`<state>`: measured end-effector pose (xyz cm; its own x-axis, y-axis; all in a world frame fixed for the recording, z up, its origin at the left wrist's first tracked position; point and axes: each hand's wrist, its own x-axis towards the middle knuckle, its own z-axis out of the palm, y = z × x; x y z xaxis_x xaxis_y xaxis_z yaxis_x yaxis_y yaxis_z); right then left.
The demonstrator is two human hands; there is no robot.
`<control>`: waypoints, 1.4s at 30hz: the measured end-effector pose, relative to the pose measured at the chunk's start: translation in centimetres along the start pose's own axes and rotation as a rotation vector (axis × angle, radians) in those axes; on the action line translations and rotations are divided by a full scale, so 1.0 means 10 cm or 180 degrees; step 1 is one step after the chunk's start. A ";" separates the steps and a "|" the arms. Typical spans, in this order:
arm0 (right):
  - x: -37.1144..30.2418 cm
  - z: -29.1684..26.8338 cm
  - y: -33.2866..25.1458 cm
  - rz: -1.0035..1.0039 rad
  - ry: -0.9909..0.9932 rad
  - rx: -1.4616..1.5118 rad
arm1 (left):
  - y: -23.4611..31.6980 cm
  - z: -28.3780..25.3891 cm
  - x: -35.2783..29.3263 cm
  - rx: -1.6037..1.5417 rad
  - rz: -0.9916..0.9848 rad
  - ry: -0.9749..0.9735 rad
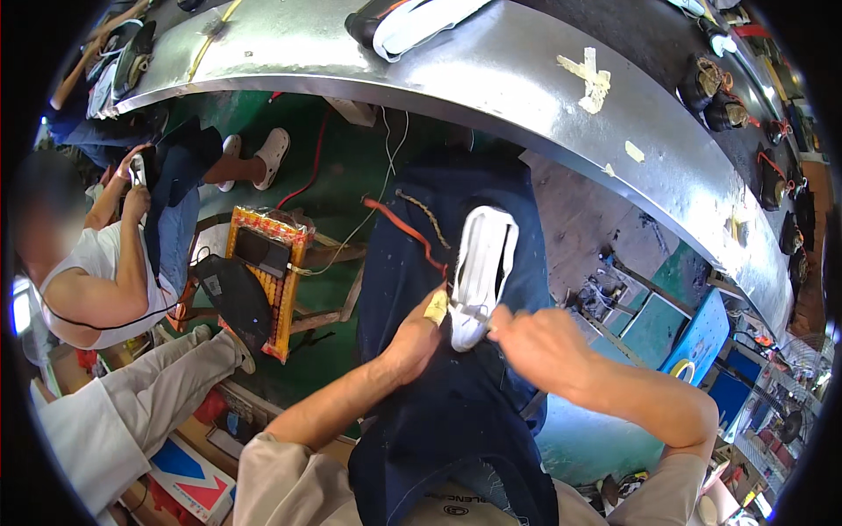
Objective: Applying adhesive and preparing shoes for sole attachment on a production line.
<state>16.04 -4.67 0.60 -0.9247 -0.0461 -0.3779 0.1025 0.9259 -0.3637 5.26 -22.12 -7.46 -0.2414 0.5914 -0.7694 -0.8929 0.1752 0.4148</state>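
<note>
A white shoe point(481, 263) lies bottom-up or on its side, I cannot tell which, on the dark blue apron point(403, 351) over my lap. Closed at its left edge is my left hand point(416, 340), with a yellow wrap on one finger, gripping the shoe near its rounded lower end. My right hand point(545, 347) is curled into a fist at the right of that end. A thin greyish strip or tool crosses the shoe between both hands; what the right fingers hold is hidden. An orange-red cord point(412, 219) and a braided tan cord point(428, 213) rest on the apron left of the shoe.
A curved metal bench point(526, 79) spans the front, bearing shoes point(421, 26) and dark shoes at right. At left, a seated co-worker point(114, 272) handles a white item beside an orange-framed stool point(285, 298). A blue board point(697, 337) stands at right.
</note>
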 end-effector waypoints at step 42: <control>-0.35 0.07 0.45 0.0896 0.0265 0.2693 | 0.18 0.00 -0.05 0.4293 0.2408 0.0934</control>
<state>19.98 -0.62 -0.36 -0.8447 0.1989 -0.4969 0.5353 0.3109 -0.7854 3.78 -22.09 -6.26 -0.6630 0.7246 -0.1882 0.4091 0.5612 0.7195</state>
